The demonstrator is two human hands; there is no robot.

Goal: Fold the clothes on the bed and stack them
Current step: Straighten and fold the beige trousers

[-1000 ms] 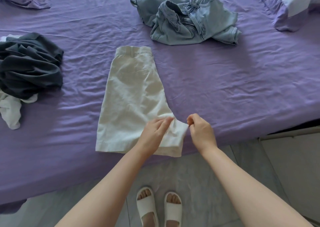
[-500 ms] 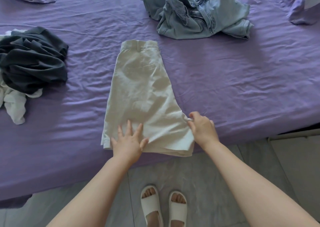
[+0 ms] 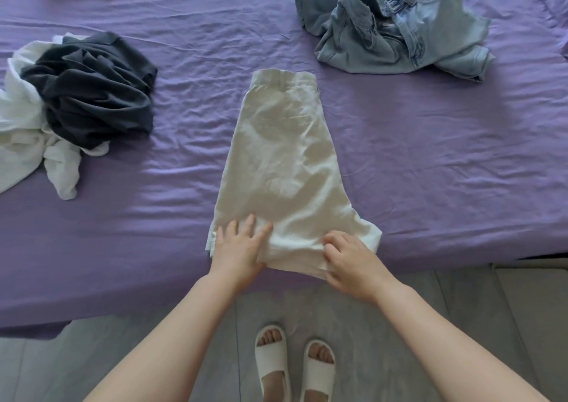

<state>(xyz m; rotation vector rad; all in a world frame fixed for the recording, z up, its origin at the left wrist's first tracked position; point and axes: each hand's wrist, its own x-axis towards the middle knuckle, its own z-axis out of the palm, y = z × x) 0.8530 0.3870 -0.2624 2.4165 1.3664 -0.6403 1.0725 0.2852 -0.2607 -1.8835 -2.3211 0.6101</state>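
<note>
We have brought both hands to the hem of the shorts (image 3: pixel 285 168) at the bed (image 3: pixel 430 155) edge, left hand (image 3: pixel 238 249) now flat with fingers spread, right hand (image 3: pixel 349 255) curled, pinching the hem, so the crosswise fold looks next.

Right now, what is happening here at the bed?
A person stands at the edge of a bed with a purple sheet and is folding a pair of cream shorts, already doubled leg over leg. The left hand lies flat on the hem end; the right hand grips the hem beside it. A heap of light blue denim and a crumpled dark garment lying on a white one are not yet folded. No stack is visible.
</note>
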